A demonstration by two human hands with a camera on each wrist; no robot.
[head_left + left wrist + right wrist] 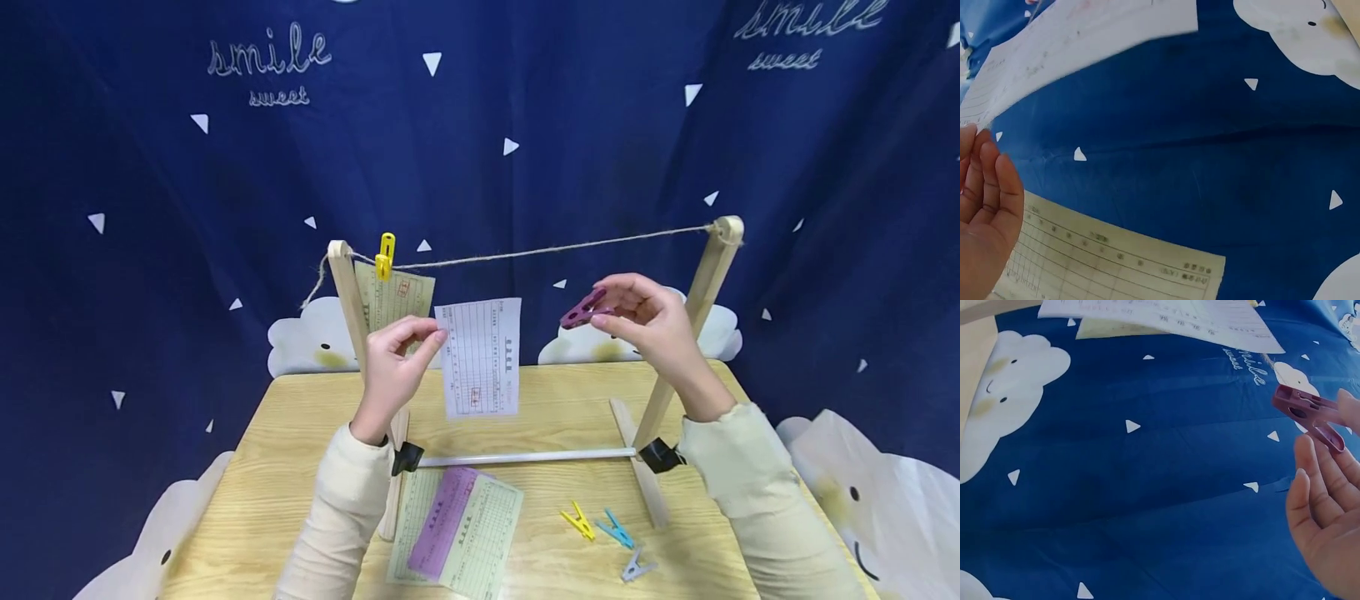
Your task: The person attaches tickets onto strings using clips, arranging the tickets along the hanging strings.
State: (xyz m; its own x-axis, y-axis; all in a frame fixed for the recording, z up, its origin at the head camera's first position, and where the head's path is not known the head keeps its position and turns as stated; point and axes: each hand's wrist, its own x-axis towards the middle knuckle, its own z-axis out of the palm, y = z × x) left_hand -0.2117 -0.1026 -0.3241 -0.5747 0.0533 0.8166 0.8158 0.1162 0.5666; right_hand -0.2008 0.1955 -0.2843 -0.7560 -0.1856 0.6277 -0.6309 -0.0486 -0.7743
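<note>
Between thumb and fingertips my left hand point(402, 354) pinches the upper left edge of a white printed form point(482, 358), which hangs upright below the twine point(540, 250). Off to the right, my right hand point(651, 321) holds a dark purple clothespin point(583, 309) by its handle ends, its tip pointing left toward the paper. In the right wrist view the clothespin point(1307, 409) lies between the thumb and the fingers. Near the left post a yellow clothespin point(385, 257) clips a yellowish form point(397, 293) to the twine; the left hand overlaps that form's lower part.
Wooden posts point(720, 250) carry the twine, joined low down by a white rod point(525, 457). On the table point(300, 467) lie greenish forms point(491, 533) under a purple slip point(442, 525). Yellow point(578, 522), blue point(617, 529) and grey point(637, 567) clothespins lie at the front right.
</note>
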